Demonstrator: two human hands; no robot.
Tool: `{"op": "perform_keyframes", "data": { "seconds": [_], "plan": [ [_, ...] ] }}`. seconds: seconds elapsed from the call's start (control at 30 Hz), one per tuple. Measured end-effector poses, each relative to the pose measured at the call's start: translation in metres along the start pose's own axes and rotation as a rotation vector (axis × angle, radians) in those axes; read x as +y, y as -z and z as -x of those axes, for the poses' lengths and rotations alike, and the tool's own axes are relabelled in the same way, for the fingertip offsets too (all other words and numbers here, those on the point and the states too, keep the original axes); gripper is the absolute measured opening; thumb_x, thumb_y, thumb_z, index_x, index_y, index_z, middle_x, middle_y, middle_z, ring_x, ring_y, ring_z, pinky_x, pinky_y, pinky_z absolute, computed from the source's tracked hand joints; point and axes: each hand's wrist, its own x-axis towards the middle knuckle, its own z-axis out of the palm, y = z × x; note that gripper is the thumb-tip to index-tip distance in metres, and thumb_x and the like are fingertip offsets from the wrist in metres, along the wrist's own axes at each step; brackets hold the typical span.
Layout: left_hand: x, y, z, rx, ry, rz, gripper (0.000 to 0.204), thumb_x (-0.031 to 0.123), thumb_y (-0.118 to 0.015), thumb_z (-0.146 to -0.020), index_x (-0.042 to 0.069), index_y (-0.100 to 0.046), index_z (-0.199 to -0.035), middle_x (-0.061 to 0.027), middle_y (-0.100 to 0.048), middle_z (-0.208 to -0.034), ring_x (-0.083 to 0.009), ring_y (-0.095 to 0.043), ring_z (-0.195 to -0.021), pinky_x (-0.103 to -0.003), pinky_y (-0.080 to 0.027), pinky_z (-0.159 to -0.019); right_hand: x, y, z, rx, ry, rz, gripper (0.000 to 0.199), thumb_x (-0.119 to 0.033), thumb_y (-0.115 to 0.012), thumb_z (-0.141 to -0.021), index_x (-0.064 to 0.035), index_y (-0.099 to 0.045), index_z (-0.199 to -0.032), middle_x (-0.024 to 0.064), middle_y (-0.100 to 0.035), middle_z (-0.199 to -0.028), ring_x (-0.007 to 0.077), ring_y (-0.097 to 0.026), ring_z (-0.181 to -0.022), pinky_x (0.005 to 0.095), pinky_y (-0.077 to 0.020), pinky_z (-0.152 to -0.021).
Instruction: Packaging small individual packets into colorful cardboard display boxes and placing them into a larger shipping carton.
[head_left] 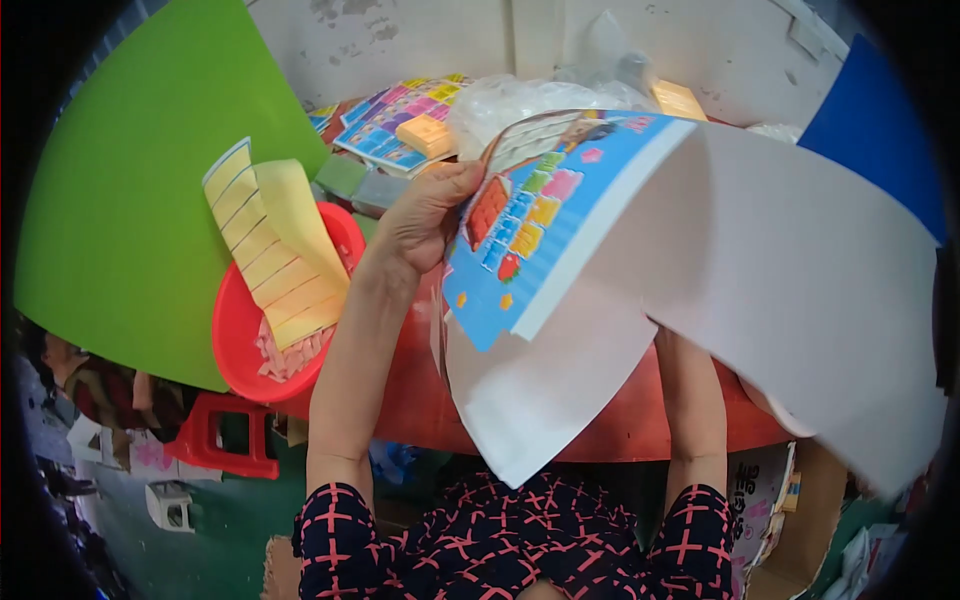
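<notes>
My left hand (430, 215) is closed on the edge of a blue printed paper sheet (540, 235) with colourful pictures, its fingers pinching the upper left side. The sheet is lifted and bends over to the right, showing a broad white underside (800, 240). Below it hangs another white paper surface (550, 390); whether both belong to one sheet I cannot tell. My right forearm (692, 400) reaches up behind the white paper, which hides that hand and its fingers.
A red plastic basin (228, 335) on the left holds pink strips (285, 358) and yellow lined sheets (265, 250). Behind it stands a large green panel (130, 190). Printed sheets (395, 120), clear plastic bags (520, 100) and a yellow block (426, 135) lie farther back on the red table (370, 375).
</notes>
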Motion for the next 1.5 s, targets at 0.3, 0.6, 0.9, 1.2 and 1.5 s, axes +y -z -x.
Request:
{"op": "perform_keyframes", "data": {
  "seconds": [0.3, 0.6, 0.9, 1.2, 1.5],
  "plan": [
    [-0.017, -0.017, 0.012, 0.039, 0.043, 0.153, 0.028, 0.020, -0.057, -0.086, -0.002, -0.058, -0.103, -0.0079, -0.063, -0.096, -0.0135, -0.061, -0.083, -0.027, -0.050, -0.078, 0.011, 0.019, -0.007, -0.408, -0.253, -0.333, 0.040, -0.028, -0.042, -0.092, -0.0021, -0.040, -0.123, 0.0119, -0.048, -0.112, 0.0219, -0.047, -0.100, 0.0301, -0.0376, -0.085],
    [-0.009, 0.004, 0.024, -0.301, 0.220, 0.167, 0.022, 0.016, -0.058, -0.086, -0.002, -0.058, -0.098, -0.0103, -0.064, -0.092, -0.0127, -0.063, -0.081, -0.023, -0.053, -0.070, 0.025, 0.049, -0.011, -0.806, -0.596, -0.658, 0.036, -0.027, -0.041, -0.092, -0.0020, -0.043, -0.118, 0.0110, -0.051, -0.101, 0.0215, -0.050, -0.089, 0.0293, -0.0387, -0.076],
    [-0.020, 0.009, 0.053, 0.318, -0.254, -0.691, 0.036, 0.032, -0.045, -0.090, 0.007, -0.053, -0.116, -0.0027, -0.053, -0.113, -0.0120, -0.049, -0.100, -0.027, -0.042, -0.077, 0.006, 0.038, -0.009, -0.812, -0.617, -0.963, 0.027, -0.021, -0.037, -0.092, 0.0000, -0.040, -0.109, 0.0060, -0.046, -0.077, 0.0178, -0.045, -0.066, 0.0265, -0.0348, -0.064],
    [-0.095, -0.005, 0.097, 0.201, -0.067, -0.315, 0.060, 0.051, -0.043, -0.089, 0.002, -0.041, -0.124, -0.0044, -0.050, -0.108, -0.0122, -0.047, -0.100, -0.025, -0.039, -0.085, 0.015, 0.041, -0.015, -0.884, -0.431, -0.869, 0.019, -0.023, -0.042, -0.091, -0.0068, -0.043, -0.100, -0.0006, -0.042, -0.067, 0.0145, -0.043, -0.061, 0.0251, -0.0315, -0.060],
    [-0.094, 0.023, 0.085, 0.004, -0.139, -0.374, 0.060, 0.056, -0.040, -0.087, 0.004, -0.047, -0.116, 0.0001, -0.051, -0.103, -0.0088, -0.045, -0.096, -0.023, -0.036, -0.085, 0.017, 0.025, 0.005, -0.590, -0.559, -0.931, 0.027, -0.022, -0.044, -0.090, 0.0006, -0.042, -0.104, 0.0056, -0.047, -0.077, 0.0181, -0.047, -0.066, 0.0274, -0.0366, -0.062]
  ]
}}
